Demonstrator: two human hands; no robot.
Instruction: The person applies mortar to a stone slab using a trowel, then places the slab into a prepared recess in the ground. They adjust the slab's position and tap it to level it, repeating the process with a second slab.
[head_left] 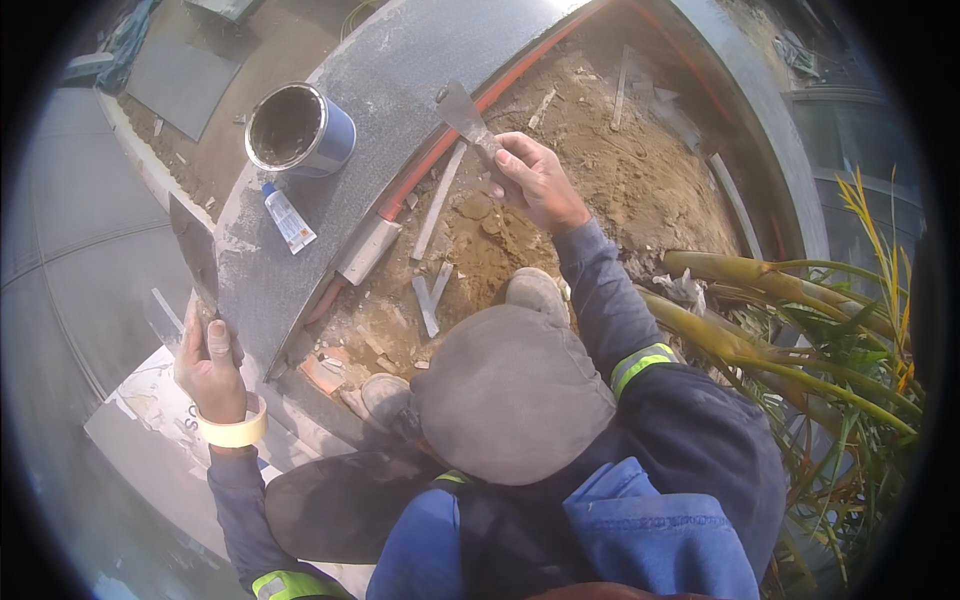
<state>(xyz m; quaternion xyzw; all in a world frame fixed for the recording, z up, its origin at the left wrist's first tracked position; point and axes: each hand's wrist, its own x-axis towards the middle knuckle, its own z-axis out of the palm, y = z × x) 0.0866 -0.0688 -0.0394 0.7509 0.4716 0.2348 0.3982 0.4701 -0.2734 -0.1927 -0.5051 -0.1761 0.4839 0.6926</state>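
Biggest thing: curved slab of speckled grey stone, smooth and polished, forming a rounded edge w/ an orange strip running along its inner side. Inside the curve lies a bed of loose brown soil, lumpy and dry, w/ flat grey offcuts and rubble scattered on it. At right, a plant w/ thick yellow-green stalks and thin pointed leaves.

On the slab stands a round metal tin, open-topped, blue-sided, inside coated w/ dark grey paste. Just beside it, nearer the person, lies a small white tube w/ a blue cap.

Person's knee and grey shoes sit at the slab's near end; dark blue sleeves w/ reflective yellow bands.

Left hand: grip clenched on the handle of a flat steel scraper, blade up, dull and smeared, held off the slab's outer edge. Roll of beige tape worn round that wrist like a bracelet.

Right hand: grip clenched round the handle of a putty knife, blade broad, wedge-shaped, grey-crusted, its tip over the slab by the orange strip.
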